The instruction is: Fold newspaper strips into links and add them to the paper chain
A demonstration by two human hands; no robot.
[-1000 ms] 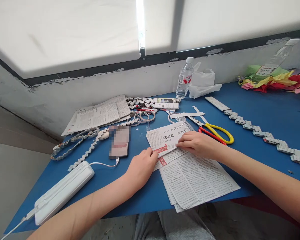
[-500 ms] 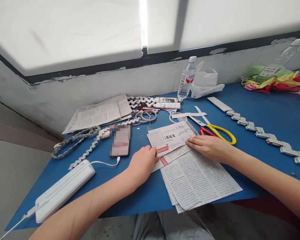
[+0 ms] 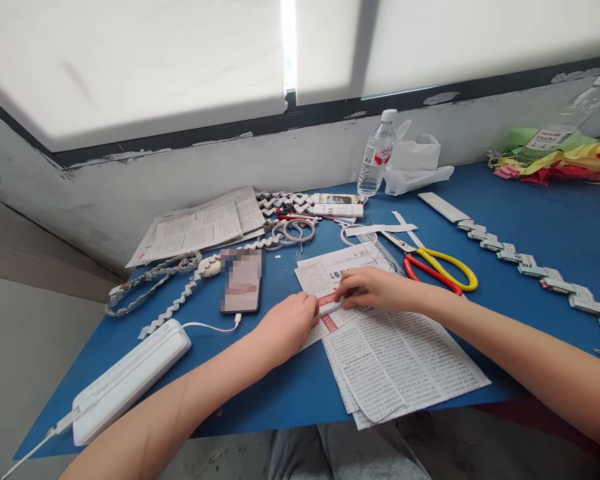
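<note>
A folded piece of newspaper (image 3: 316, 277) lies on the blue table, with red print along its near fold. My left hand (image 3: 293, 323) is closed on the left end of that fold, its fingertips partly hidden. From the right, my right hand (image 3: 373, 288) pinches the same fold near its middle, thumb below and fingers curled over it. More newspaper sheets (image 3: 380, 367) lie flat under and in front of the folded piece. Scissors (image 3: 440, 263) with red and yellow handles rest just beyond my right wrist, beside paper strips (image 3: 380, 230).
A phone (image 3: 243, 280) is cabled to a white power bank (image 3: 130, 380) at left. Woven paper chains (image 3: 525, 260) and stacked newspaper (image 3: 200, 227) lie around. A water bottle (image 3: 377, 157), plastic bag (image 3: 415, 163) and coloured paper (image 3: 560, 163) stand along the wall.
My right hand has moved left along the newspaper's fold, from its right end to its middle, and its fingers have curled into a pinch. My left hand stays nearly in place.
</note>
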